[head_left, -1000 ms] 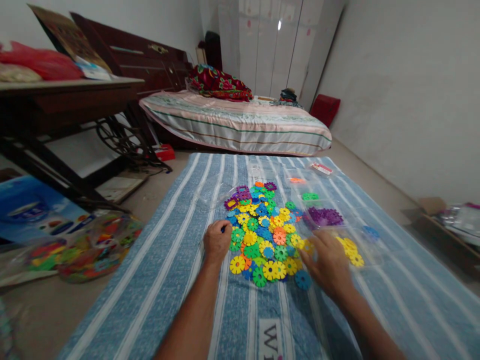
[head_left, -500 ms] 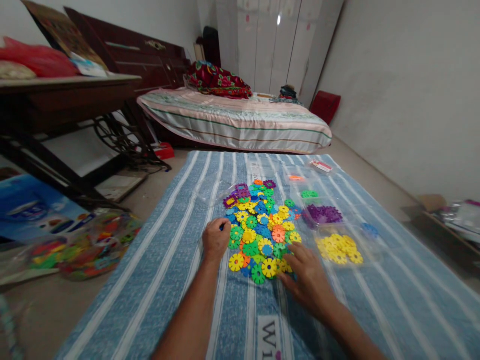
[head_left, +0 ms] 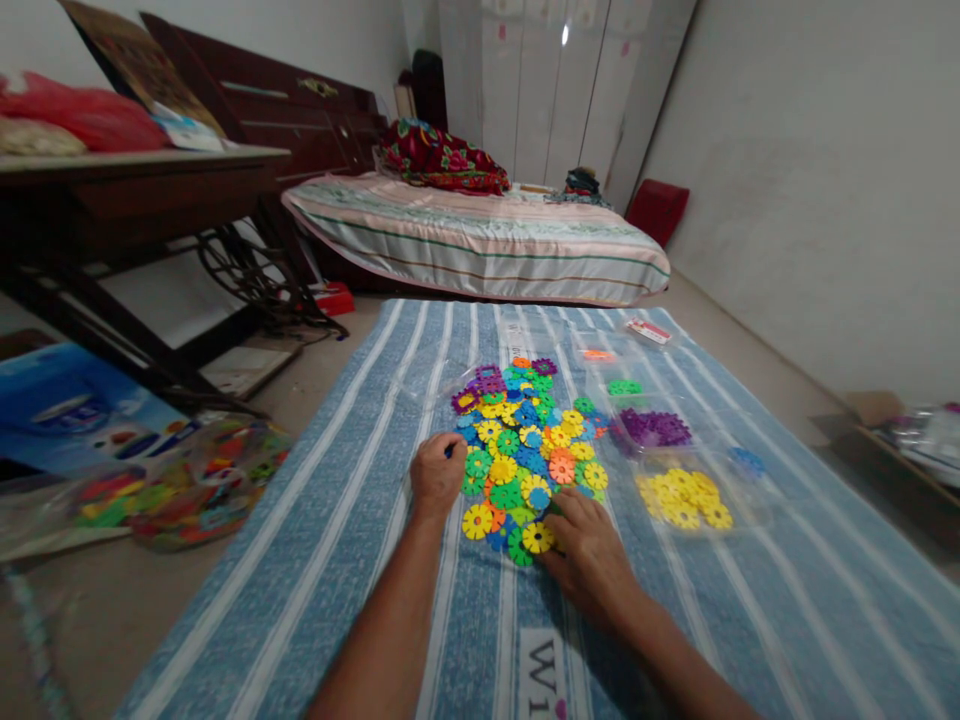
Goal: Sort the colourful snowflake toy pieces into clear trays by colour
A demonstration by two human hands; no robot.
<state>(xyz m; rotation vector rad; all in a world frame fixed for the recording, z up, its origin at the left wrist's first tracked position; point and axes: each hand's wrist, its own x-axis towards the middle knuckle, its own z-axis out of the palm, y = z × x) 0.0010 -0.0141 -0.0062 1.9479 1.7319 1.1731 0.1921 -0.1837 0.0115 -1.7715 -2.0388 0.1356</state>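
In the lower centre of the frame, the right hand (head_left: 589, 548) has bent, slightly parted fingers (head_left: 568, 505) at a yellow disc (head_left: 535, 538) in the mixed pile (head_left: 504, 470); I cannot tell whether they grip it. Left of centre, the left hand (head_left: 437, 478) curls beside the pile, its contents unclear

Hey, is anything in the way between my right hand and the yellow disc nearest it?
Nothing visible: your right hand is right at the right edge of that yellow disc. I can't tell whether they touch.
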